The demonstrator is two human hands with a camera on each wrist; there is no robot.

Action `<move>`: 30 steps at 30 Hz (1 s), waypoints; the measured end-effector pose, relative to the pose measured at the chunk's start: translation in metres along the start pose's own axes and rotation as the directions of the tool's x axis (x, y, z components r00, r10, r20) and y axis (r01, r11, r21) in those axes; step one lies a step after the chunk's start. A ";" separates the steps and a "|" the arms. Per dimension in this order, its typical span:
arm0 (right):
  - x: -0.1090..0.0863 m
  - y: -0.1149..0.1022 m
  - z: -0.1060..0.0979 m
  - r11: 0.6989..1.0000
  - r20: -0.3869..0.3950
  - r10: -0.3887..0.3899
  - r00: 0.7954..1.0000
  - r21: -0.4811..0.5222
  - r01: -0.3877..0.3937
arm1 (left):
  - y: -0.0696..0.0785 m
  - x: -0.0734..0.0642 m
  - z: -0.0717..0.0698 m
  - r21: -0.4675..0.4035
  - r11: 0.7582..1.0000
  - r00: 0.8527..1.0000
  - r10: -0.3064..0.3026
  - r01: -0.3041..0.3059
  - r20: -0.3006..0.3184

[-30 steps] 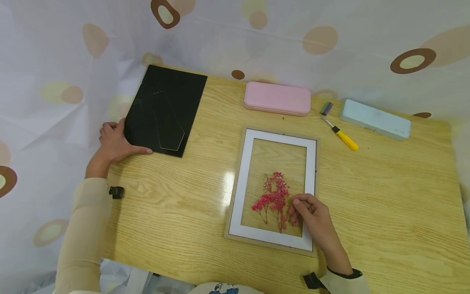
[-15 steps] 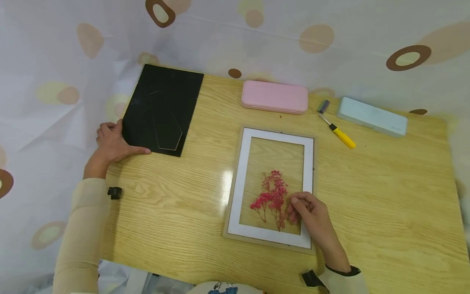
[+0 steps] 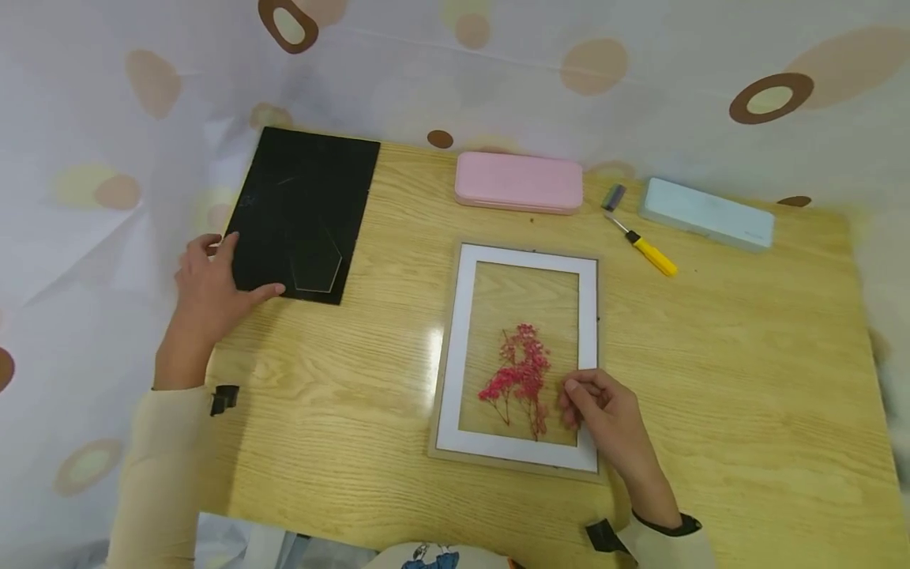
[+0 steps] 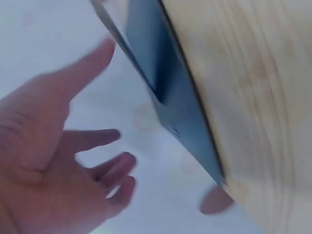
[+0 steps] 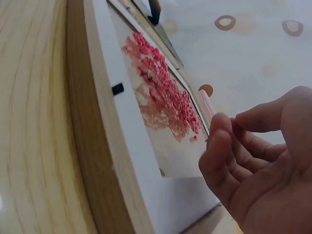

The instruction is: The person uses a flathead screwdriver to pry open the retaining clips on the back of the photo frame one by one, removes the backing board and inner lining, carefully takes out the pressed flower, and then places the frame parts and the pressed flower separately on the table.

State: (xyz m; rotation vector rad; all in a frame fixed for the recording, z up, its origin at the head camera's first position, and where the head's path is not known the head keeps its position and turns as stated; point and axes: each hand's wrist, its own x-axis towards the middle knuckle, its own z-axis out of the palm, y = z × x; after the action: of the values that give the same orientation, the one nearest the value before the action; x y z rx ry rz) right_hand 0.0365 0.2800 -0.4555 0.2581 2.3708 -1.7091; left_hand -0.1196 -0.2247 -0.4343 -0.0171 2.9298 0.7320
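Note:
A black frame backing board (image 3: 306, 205) with a fold-out stand outline lies flat at the back left of the table. My left hand (image 3: 209, 288) is at its near left corner, fingers spread; in the left wrist view the hand (image 4: 58, 156) appears apart from the board (image 4: 190, 112), holding nothing. At the centre lies a picture frame (image 3: 455, 348) with a white mat border and a see-through middle. Pink dried flowers (image 3: 522, 375) rest inside the border. Over the frame's right side hovers my right hand (image 3: 604, 415), fingers loosely curled, with nothing visible between them (image 5: 258, 161).
A pink case (image 3: 519, 182) and a pale blue case (image 3: 707, 213) stand along the back edge. Between them lie a yellow-handled screwdriver (image 3: 650, 253) and a small dark-and-purple block (image 3: 614, 197). A patterned sheet (image 3: 526, 79) bounds the back and left.
My left hand has come away from the board's corner slightly, toward me. My right hand stays over the frame. The whole head view has shifted a little.

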 end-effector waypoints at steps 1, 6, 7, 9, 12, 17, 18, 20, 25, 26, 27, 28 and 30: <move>-0.001 -0.001 0.000 0.999 -0.030 0.009 0.999 -0.053 -0.010 | 0.009 -0.005 0.001 -0.005 0.999 0.997 0.035 -0.036 -0.068; -0.004 -0.002 0.000 0.907 -0.218 -0.071 0.973 -0.421 -0.028 | 0.054 -0.028 0.014 -0.028 0.973 0.930 0.209 -0.228 -0.302; -0.005 -0.003 0.000 0.879 -0.245 -0.076 0.966 -0.473 -0.051 | 0.062 -0.032 0.019 -0.042 0.964 0.922 0.239 -0.263 -0.304; -0.007 -0.003 -0.001 0.841 -0.272 -0.060 0.961 -0.531 -0.098 | 0.079 -0.040 0.030 -0.081 0.945 0.923 0.287 -0.316 -0.255; -0.009 -0.004 -0.004 0.811 -0.260 0.034 0.965 -0.557 -0.178 | 0.101 -0.052 0.051 -0.176 0.929 0.945 0.314 -0.325 -0.088; -0.009 -0.003 -0.006 0.782 -0.224 0.114 0.968 -0.580 -0.226 | 0.132 -0.067 0.091 -0.303 0.911 0.919 0.347 -0.282 0.189; -0.009 -0.003 -0.006 0.781 -0.224 0.120 0.967 -0.579 -0.232 | 0.137 -0.070 0.098 -0.317 0.908 0.908 0.353 -0.275 0.225; -0.009 -0.003 -0.006 0.779 -0.228 0.128 0.965 -0.579 -0.240 | 0.144 -0.075 0.111 -0.328 0.908 0.889 0.358 -0.261 0.285; -0.009 -0.004 -0.005 0.769 -0.220 0.145 0.965 -0.588 -0.249 | 0.155 -0.084 0.127 -0.333 0.915 0.849 0.355 -0.229 0.392; -0.009 -0.004 -0.005 0.766 -0.221 0.144 0.965 -0.592 -0.250 | 0.156 -0.085 0.129 -0.331 0.914 0.841 0.361 -0.234 0.403; -0.009 -0.004 -0.004 0.764 -0.222 0.141 0.965 -0.596 -0.248 | 0.157 -0.086 0.131 -0.330 0.913 0.835 0.367 -0.239 0.410; -0.009 -0.003 -0.004 0.761 -0.222 0.137 0.965 -0.600 -0.246 | 0.158 -0.087 0.132 -0.328 0.913 0.831 0.371 -0.244 0.415; -0.008 -0.002 -0.003 0.756 -0.227 0.125 0.966 -0.608 -0.241 | 0.159 -0.087 0.134 -0.321 0.912 0.828 0.378 -0.255 0.415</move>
State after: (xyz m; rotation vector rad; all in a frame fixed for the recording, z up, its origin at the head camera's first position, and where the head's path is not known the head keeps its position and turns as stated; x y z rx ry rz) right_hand 0.0438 0.2820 -0.4504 0.5158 2.7700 -0.7438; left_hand -0.0240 -0.0226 -0.4667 0.5638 2.3766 0.9900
